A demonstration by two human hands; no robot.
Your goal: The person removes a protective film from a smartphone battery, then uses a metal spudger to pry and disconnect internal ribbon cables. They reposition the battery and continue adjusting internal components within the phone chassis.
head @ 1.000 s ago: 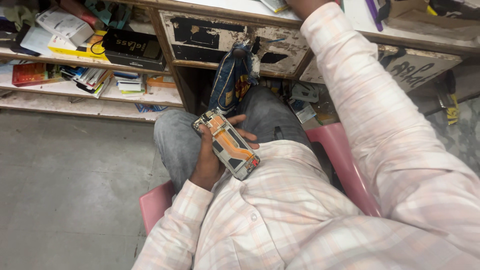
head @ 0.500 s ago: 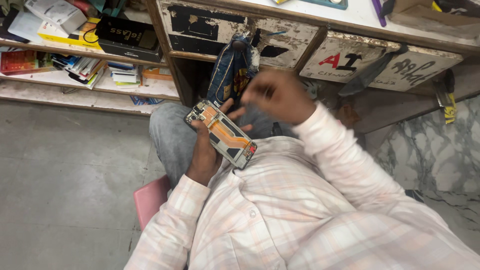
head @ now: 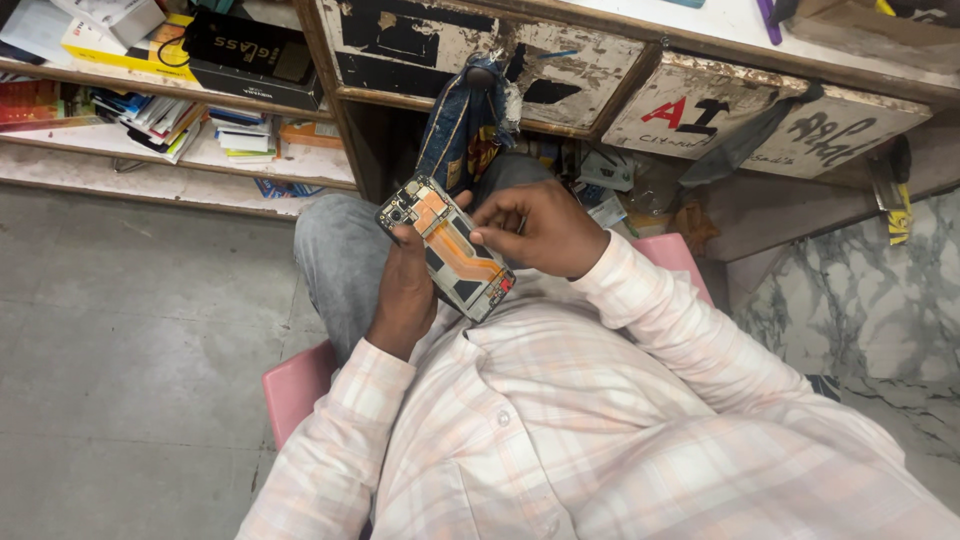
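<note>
An opened phone (head: 447, 247) with its back cover off shows an orange flex strip and dark boards. My left hand (head: 405, 290) grips it from below and the left, holding it over my lap. My right hand (head: 535, 228) rests at the phone's right edge, fingers curled, fingertips touching the upper middle of the exposed inside. I cannot tell whether a small part is pinched between those fingers. I sit on a pink stool (head: 295, 385) in grey trousers and a pale checked shirt.
A worn wooden desk with chipped drawers (head: 700, 110) stands ahead, with a blue patterned cloth (head: 465, 125) hanging at its edge. Shelves at the left (head: 180, 150) hold boxes, booklets and a black box. Grey concrete floor lies at the left, a marble wall (head: 860, 290) at the right.
My right arm has come down from the desk top to the phone; its fingers now touch the phone's open back. The left hand kept hold of the phone.
</note>
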